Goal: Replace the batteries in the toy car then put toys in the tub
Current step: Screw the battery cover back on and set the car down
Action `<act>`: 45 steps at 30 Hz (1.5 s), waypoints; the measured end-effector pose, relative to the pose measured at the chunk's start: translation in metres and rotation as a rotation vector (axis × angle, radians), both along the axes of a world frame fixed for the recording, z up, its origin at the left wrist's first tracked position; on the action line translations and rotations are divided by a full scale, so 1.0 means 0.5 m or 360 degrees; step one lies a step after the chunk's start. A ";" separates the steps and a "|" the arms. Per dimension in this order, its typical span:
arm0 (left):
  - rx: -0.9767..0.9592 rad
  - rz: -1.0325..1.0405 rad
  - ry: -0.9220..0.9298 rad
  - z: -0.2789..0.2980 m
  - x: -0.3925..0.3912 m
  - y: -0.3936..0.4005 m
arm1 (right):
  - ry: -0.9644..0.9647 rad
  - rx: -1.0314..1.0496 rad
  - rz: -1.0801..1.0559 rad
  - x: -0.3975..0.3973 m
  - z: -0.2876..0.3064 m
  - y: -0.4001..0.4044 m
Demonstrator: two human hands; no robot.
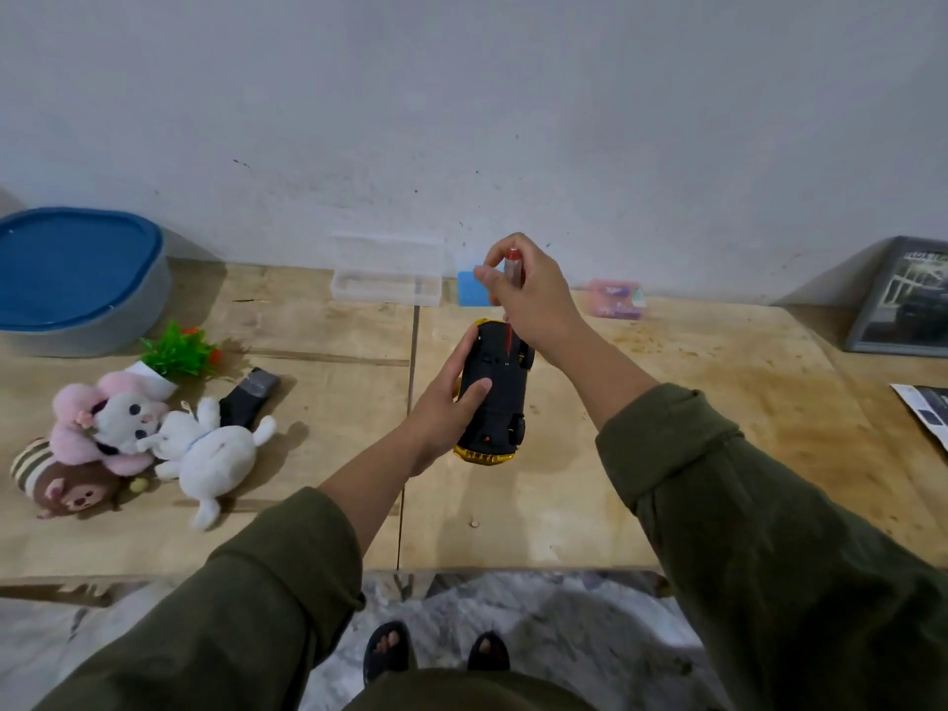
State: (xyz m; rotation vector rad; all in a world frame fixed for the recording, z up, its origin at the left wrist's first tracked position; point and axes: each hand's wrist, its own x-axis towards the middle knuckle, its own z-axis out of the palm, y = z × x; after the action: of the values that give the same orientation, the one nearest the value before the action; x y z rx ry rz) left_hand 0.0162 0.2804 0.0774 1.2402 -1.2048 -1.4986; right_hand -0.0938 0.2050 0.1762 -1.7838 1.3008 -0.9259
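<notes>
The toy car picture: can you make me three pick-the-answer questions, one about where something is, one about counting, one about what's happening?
1. Where is the tub?
A. far left of the table
B. on the floor
C. beside the photo frame

2. How many plush toys lie in the pile?
A. one
B. three
C. six

3. How does the toy car sit?
A. on its wheels
B. upside down
C. inside the tub

Answers: 1 A, it stands at the table's left end by the wall. 2 B, pink, white, brown. 3 B, its black underside faces up while the left hand steadies it and the right hand works a screwdriver.

Screwdriver point(509, 300) mostly hidden inside right hand point(533, 295); tip contact unclear.
</notes>
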 end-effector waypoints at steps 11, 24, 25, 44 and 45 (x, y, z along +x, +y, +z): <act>0.0042 0.0310 -0.0093 -0.008 -0.069 0.016 | 0.1372 0.0019 0.0025 -0.058 -0.076 0.002; 0.0433 0.0219 0.0431 -0.008 -0.045 0.046 | 0.0076 0.0601 0.0149 -0.113 -0.123 0.025; 0.0455 0.0147 0.0403 -0.008 -0.041 0.048 | -0.0045 0.0668 0.0204 -0.118 -0.132 0.029; 0.0537 0.0730 -0.1467 -0.163 -0.153 0.037 | 0.0985 0.0443 0.0558 -0.146 -0.357 -0.031; 0.0564 0.0715 -0.1500 -0.164 -0.153 0.035 | 0.0987 0.0445 0.0571 -0.146 -0.358 -0.031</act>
State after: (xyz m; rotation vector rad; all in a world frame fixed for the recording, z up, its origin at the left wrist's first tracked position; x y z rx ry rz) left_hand -0.0603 0.2979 -0.0043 2.4253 -1.0949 -0.7883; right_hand -0.1668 0.1896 -0.0030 -2.0546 1.3179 0.0231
